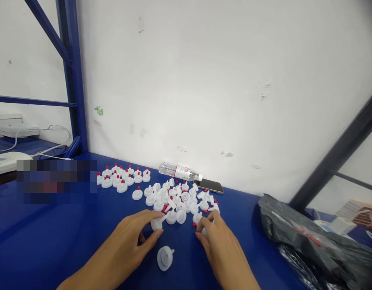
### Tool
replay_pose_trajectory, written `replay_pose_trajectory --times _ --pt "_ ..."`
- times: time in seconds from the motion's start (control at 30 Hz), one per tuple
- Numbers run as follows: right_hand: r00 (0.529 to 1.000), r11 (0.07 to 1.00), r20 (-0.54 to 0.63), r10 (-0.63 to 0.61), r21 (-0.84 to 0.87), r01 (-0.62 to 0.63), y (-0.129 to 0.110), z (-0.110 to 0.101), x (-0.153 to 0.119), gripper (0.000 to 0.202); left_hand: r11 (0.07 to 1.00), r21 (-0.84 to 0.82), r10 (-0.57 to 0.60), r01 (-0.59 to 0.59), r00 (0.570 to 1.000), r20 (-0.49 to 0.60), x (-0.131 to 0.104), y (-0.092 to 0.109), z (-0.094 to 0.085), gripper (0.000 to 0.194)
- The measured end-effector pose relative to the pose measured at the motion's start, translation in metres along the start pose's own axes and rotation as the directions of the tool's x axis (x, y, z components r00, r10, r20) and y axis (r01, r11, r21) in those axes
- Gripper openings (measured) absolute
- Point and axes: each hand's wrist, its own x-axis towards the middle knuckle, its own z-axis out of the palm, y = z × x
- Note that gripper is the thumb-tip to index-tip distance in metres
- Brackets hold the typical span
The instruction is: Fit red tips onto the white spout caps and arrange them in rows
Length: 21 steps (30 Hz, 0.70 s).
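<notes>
Between the thumb and fingers of my left hand (134,235) is a white plastic nozzle cap (156,224), its spout pointing to the upper right. My right hand (218,237) is closed around another white cap, mostly hidden by the fingers. One loose white nozzle cap (164,258) lies tilted on the blue table (119,219) between my forearms. Just beyond both hands spreads a pile of white nozzle caps (181,207), with small red tips (193,225) scattered among them. At the back left, several white caps with red tips fitted (122,186) stand upright in a group.
Behind the pile, a clear water bottle (182,172) lies on its side beside a dark phone (209,185). A grey plastic bag (306,237) sits at the right. Blue metal framing (75,80) rises at the left, near a white device (11,161) with cables.
</notes>
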Motion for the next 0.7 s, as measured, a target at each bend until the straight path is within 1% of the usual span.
replay_pose_trajectory --times 0.1,0.17,0.2,0.27,0.33,0.4,0.53,0.63,0.7 --pt "1.000 1.000 -0.014 -0.018 0.019 0.019 -0.003 -0.003 0.001 0.016 1.000 -0.017 0.005 -0.005 1.000 0.007 -0.001 0.000 0.000 0.036" --pt "0.998 0.992 -0.054 -0.042 0.117 0.048 -0.006 -0.006 0.001 0.012 0.999 -0.039 0.020 -0.020 1.000 0.012 -0.001 0.000 0.000 0.036" --pt "0.996 0.977 -0.074 -0.056 0.200 0.069 -0.008 -0.009 0.001 0.011 0.998 -0.050 0.024 -0.023 1.000 0.010 -0.001 0.001 0.000 0.036" --pt "0.993 0.903 -0.090 -0.076 0.417 0.107 -0.014 -0.015 0.000 0.009 0.996 -0.082 0.019 -0.017 1.000 0.017 0.000 0.001 0.000 0.041" --pt "0.994 0.779 -0.064 -0.086 0.618 0.107 -0.019 -0.021 -0.001 0.010 0.994 -0.111 0.004 -0.001 1.000 0.023 -0.001 0.000 0.001 0.050" --pt "0.997 0.670 -0.039 -0.073 0.738 0.077 -0.023 -0.026 -0.001 0.013 0.992 -0.123 -0.005 0.008 1.000 0.022 -0.001 0.000 0.001 0.057" --pt "0.999 0.555 -0.039 -0.005 0.831 0.036 -0.023 -0.030 -0.001 0.015 0.991 -0.131 0.011 -0.006 0.999 0.036 -0.002 0.001 0.001 0.058" --pt "0.999 0.479 -0.024 -0.021 0.877 0.031 -0.023 -0.031 0.000 0.012 0.988 -0.151 0.035 -0.023 0.997 0.073 -0.004 0.005 0.001 0.058" --pt "0.999 0.473 -0.024 -0.046 0.880 0.043 -0.025 -0.032 -0.001 0.008 0.986 -0.162 0.041 -0.029 0.996 0.075 -0.005 0.008 0.001 0.059"
